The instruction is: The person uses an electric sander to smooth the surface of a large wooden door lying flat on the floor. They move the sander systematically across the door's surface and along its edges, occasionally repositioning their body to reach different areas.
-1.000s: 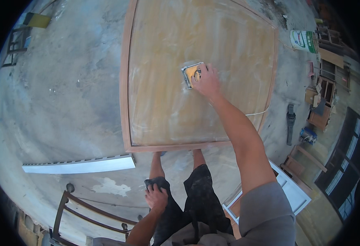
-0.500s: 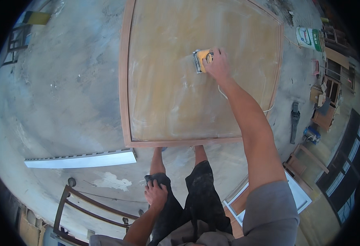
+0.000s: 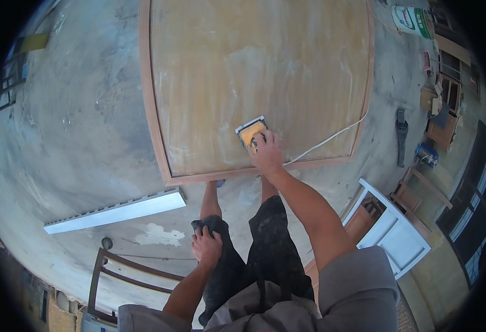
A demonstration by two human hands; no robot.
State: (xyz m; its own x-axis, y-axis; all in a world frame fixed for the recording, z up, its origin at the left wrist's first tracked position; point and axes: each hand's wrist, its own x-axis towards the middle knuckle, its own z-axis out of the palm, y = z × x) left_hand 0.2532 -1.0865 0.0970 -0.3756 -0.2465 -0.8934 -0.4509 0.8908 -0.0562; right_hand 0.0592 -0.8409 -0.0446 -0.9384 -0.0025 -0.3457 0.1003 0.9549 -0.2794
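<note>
My right hand [image 3: 268, 153] is wrapped round a yellow power sander [image 3: 251, 131], whose flat pad lies on a large wooden panel [image 3: 243, 66]. The panel has a brownish, dust-streaked face inside a raised reddish wood frame [image 3: 215, 176]. A white cord [image 3: 331, 136] runs from near my right hand across the panel and over its right edge. Lower down, my left hand [image 3: 206, 245] rests on my left knee, fingers spread over the dark shorts, holding nothing.
A long white slotted strip [image 3: 115, 211] lies on the concrete floor to the left, above a metal-framed cart [image 3: 138, 276]. To the right are a white panelled frame [image 3: 395, 238], a dark long tool [image 3: 401, 138], a blue can [image 3: 427, 155] and a white-green bucket [image 3: 412, 21].
My right hand has drawn the sander toward me and a little left, turning it. The cord now stretches straighter over the panel. My left hand stays on the knee; the whole view has shifted slightly.
</note>
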